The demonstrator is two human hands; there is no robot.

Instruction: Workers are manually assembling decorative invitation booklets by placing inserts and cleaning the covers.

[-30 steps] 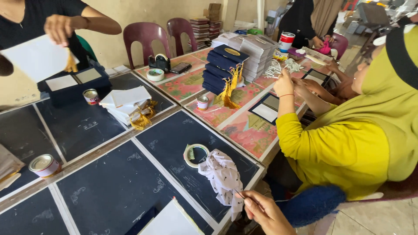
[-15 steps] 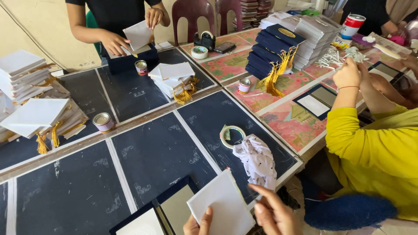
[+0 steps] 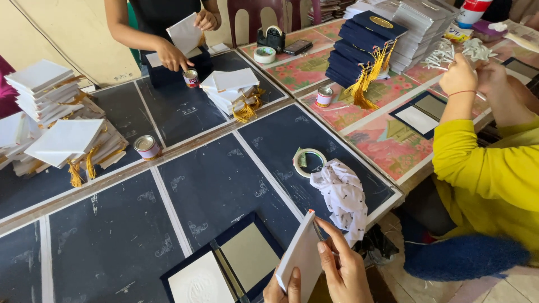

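Head view: both hands, left hand (image 3: 279, 289) and right hand (image 3: 341, 268), pinch a white square card (image 3: 300, 258) upright above an open navy folder (image 3: 224, 264) just left; it could slip, gripped only at edges, onto the dark surface (image 3: 112, 247)

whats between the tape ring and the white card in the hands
In the head view, a crumpled white spotted cloth lies between the tape ring and the white card.
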